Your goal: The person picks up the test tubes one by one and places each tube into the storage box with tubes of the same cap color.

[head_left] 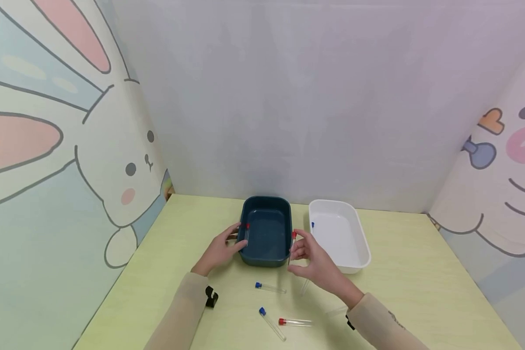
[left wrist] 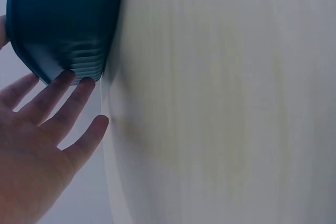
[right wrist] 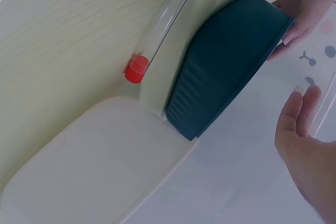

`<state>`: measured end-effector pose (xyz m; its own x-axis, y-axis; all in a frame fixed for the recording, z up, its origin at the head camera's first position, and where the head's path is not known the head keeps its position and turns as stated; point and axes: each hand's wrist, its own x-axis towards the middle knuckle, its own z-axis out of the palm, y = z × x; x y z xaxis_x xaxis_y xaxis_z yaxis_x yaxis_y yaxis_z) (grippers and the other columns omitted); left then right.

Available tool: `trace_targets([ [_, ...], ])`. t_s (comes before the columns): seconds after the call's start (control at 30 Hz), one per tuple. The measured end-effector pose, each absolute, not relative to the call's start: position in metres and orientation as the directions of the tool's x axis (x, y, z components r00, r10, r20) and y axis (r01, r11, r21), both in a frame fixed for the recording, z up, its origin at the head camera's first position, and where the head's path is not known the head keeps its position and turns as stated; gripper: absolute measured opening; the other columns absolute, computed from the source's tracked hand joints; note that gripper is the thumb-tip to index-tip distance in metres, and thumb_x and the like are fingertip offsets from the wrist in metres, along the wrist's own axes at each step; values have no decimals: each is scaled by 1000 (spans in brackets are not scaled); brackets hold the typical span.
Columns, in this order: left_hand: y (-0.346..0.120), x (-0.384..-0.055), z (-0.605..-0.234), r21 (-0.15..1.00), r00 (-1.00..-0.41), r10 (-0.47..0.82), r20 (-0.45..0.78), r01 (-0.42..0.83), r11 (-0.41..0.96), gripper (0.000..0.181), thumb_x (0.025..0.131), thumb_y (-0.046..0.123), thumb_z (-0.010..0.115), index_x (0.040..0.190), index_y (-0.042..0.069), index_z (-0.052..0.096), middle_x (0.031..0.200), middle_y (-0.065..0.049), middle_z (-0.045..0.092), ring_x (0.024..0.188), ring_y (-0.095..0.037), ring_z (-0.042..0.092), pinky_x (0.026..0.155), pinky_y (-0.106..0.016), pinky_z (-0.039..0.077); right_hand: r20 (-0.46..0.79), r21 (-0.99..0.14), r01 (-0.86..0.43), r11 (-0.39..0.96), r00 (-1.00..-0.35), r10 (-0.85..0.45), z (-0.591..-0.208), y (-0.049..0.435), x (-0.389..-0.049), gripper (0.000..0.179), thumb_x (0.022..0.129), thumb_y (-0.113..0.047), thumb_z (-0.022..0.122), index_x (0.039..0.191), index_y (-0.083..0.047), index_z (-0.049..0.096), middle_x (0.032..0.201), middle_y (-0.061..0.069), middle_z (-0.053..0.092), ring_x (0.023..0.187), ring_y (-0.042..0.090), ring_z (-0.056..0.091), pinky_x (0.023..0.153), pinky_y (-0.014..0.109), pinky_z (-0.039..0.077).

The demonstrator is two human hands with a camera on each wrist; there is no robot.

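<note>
On the bench (head_left: 192, 209), the dark blue tray (head_left: 271, 238) could be skidding if the left grip (head_left: 220, 253), holding its left wall thumb over rim, is pushing unevenly. White tray (head_left: 341, 233) is sitting just right of the right grip (head_left: 312, 260), crowding the wrist. That grip is pinching a red-capped tube (head_left: 294, 235) beside the dark blue tray's right rim; a loose pinch could be letting it slip. Nearer than both grips, blue-capped tubes (head_left: 270, 288) are lying loose, apt to be rolling if knocked.
</note>
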<state>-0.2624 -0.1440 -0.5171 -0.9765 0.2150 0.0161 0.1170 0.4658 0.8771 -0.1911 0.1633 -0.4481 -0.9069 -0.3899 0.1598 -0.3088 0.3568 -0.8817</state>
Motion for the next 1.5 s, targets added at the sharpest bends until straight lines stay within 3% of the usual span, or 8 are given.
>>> trace_targets([
  [0.3, -145, -262, -516, 880, -978, 204, 36, 128, 458, 69, 100, 38, 68, 160, 19, 40, 154, -15, 54, 138, -39, 54, 114, -58, 45, 209, -825, -374, 423, -898, -386, -449, 163, -196, 87, 81, -10, 87, 151, 0, 37, 118, 14, 62, 98, 22, 68, 94, 26, 58],
  [0.47, -145, -262, -517, 873, -978, 202, 48, 139, 467, 65, 102, 34, 66, 159, 18, 41, 154, -14, 54, 138, -36, 56, 117, -56, 44, 235, -805, -404, 435, -890, -391, -450, 164, -202, 85, 81, -12, 87, 151, 1, 39, 120, 16, 63, 101, 28, 68, 94, 32, 59],
  [0.83, -145, -263, -519, 867, -975, 211, 63, 159, 472, 63, 102, 35, 65, 159, 20, 42, 151, -12, 57, 136, -33, 58, 116, -56, 45, 261, -758, -434, 486, -886, -384, -436, 161, -220, 85, 84, -20, 87, 152, -2, 40, 126, 12, 62, 111, 28, 67, 100, 48, 57],
  [1.0, -144, -263, -517, 864, -976, 213, 56, 154, 480, 62, 103, 33, 65, 159, 20, 42, 152, -12, 57, 136, -32, 58, 116, -56, 45, 248, -749, -423, 510, -893, -376, -428, 155, -230, 86, 85, -20, 85, 154, -3, 37, 130, 12, 60, 119, 36, 63, 103, 53, 53],
  [1.27, -145, -263, -517, 858, -975, 217, 54, 156, 489, 62, 103, 32, 65, 159, 20, 42, 153, -12, 56, 136, -32, 59, 116, -56, 44, 206, -748, -388, 538, -907, -367, -422, 142, -243, 88, 87, -22, 83, 158, -3, 34, 138, 13, 56, 127, 34, 59, 106, 51, 49],
  [1.5, -144, -263, -515, 863, -976, 214, 41, 142, 485, 64, 102, 35, 65, 160, 21, 41, 153, -12, 55, 137, -35, 57, 114, -57, 46, 172, -773, -357, 525, -914, -368, -419, 134, -260, 89, 88, -27, 83, 158, -4, 33, 140, 13, 53, 131, 36, 55, 112, 59, 45],
])
